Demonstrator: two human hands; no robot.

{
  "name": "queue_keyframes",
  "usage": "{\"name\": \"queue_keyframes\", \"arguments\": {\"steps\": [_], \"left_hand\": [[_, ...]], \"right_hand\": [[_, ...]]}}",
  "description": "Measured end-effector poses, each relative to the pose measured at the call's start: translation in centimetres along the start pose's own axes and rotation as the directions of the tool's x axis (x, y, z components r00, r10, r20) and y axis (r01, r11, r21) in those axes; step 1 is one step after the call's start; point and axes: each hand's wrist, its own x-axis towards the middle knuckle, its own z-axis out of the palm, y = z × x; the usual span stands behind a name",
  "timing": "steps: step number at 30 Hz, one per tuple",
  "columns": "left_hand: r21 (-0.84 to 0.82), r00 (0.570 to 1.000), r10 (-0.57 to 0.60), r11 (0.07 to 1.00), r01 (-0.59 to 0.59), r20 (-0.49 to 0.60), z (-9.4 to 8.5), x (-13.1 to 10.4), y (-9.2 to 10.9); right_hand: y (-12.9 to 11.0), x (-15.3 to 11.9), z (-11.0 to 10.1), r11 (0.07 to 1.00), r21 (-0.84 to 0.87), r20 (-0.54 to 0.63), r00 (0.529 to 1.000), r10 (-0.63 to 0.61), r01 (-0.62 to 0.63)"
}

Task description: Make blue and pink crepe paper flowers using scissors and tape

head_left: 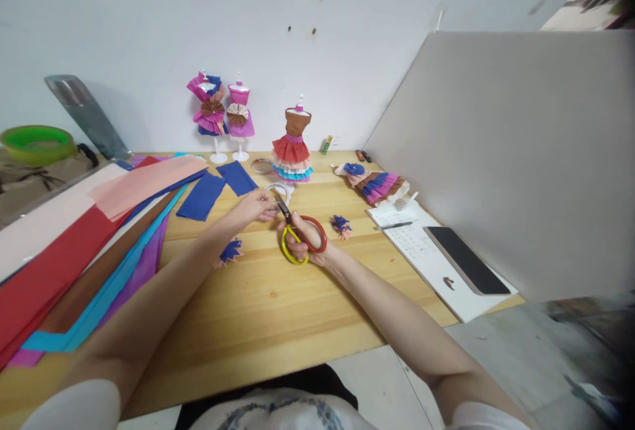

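Observation:
Scissors with one red and one yellow handle (316, 234) are in my right hand (301, 237), fingers wrapped round the handles and blades pointing up and left. My left hand (258, 206) is beside the blade tips, its fingers pinched on a white wire ring (284, 188). The ring stands out in front of the mini mannequin in a brown, red and blue ruffled dress (296, 142). Near my left forearm lies a blue and pink paper flower (231, 251); another small flower (341, 225) rests right of my right hand.
Coloured crepe paper sheets (64, 251) cover the left side. Two dressed mannequins (212, 116) stand by the wall. Blue paper pieces (201, 196) lie behind my left hand. On the right are a ruffled dress (380, 185), a white board (421, 261), a dark tablet (466, 259) and a grey partition (516, 152).

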Motion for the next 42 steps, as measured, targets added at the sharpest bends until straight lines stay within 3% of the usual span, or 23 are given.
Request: {"name": "queue_keyframes", "arguments": {"steps": [6, 8, 10, 12, 14, 16, 17, 19, 21, 23, 26, 30, 32, 34, 37, 42], "left_hand": [[0.147, 0.992, 0.072, 0.988, -0.056, -0.105, -0.9, 0.0, -0.1], [0.200, 0.987, 0.098, 0.977, -0.071, -0.129, -1.3, -0.3, 0.0], [0.245, 0.980, 0.127, 0.966, -0.087, -0.156, -1.8, -0.8, 0.4], [0.282, 0.969, 0.158, 0.954, -0.100, -0.191, -2.4, -1.4, 1.2], [0.306, 0.947, 0.214, 0.942, -0.135, -0.240, -3.1, -2.2, 2.4], [0.328, 0.916, 0.285, 0.926, -0.188, -0.280, -3.7, -3.2, 3.8], [0.339, 0.903, 0.319, 0.916, -0.216, -0.288, -4.0, -3.8, 4.5], [0.354, 0.879, 0.385, 0.893, -0.278, -0.281, -4.4, -5.0, 5.7], [0.342, 0.845, 0.475, 0.858, -0.383, -0.246, -4.7, -6.3, 6.6], [0.308, 0.848, 0.499, 0.847, -0.434, -0.179, -5.0, -7.4, 7.1], [0.244, 0.901, 0.429, 0.882, -0.402, -0.066, -5.7, -8.6, 7.2], [0.231, 0.950, 0.295, 0.936, -0.266, -0.102, -7.3, -9.4, 6.3], [0.197, 0.953, 0.260, 0.954, -0.228, -0.154, -8.2, -9.5, 5.4], [0.131, 0.956, 0.236, 0.968, -0.215, -0.173, -9.1, -9.6, 4.2], [0.069, 0.957, 0.169, 0.985, -0.156, -0.237, -10.0, -9.2, 2.1], [0.100, 0.951, 0.100, 0.992, -0.073, -0.293, -10.2, -8.5, -1.2]], "right_hand": [[-0.3, -0.7, -0.5, 0.998, -0.047, 0.116, 0.993, 0.037, -0.031], [-0.5, -1.4, -0.7, 0.988, -0.151, 0.188, 0.982, 0.018, 0.011], [-0.8, -2.2, -1.0, 0.943, -0.310, 0.180, 0.982, -0.063, 0.117], [-1.4, -3.0, -1.1, 0.774, -0.594, 0.136, 0.976, -0.171, 0.218], [-1.9, -3.5, -1.1, 0.408, -0.885, 0.093, 0.944, -0.317, 0.224], [-2.2, -3.8, -1.2, 0.080, -0.989, 0.087, 0.928, -0.363, 0.124], [-2.3, -3.8, -1.3, -0.031, -0.997, 0.082, 0.935, -0.344, 0.076], [-2.2, -3.8, -1.5, -0.164, -0.986, 0.056, 0.954, -0.294, 0.008], [-2.0, -3.7, -1.8, -0.193, -0.981, 0.049, 0.958, -0.281, -0.007], [-1.8, -3.6, -2.1, -0.134, -0.990, 0.082, 0.951, -0.298, 0.043], [-1.5, -3.1, -2.5, 0.059, -0.986, 0.129, 0.939, -0.320, 0.156], [-0.8, -2.0, -2.3, 0.500, -0.842, 0.065, 0.958, -0.278, 0.202], [-0.6, -1.6, -1.7, 0.701, -0.679, 0.071, 0.970, -0.233, 0.218], [-0.6, -1.4, -0.9, 0.845, -0.489, 0.118, 0.976, -0.183, 0.218], [-0.7, -1.0, 0.4, 0.941, -0.296, 0.195, 0.975, -0.109, 0.165], [-0.2, 0.7, 2.2, 0.959, -0.250, 0.247, 0.966, -0.072, 0.135]]}}
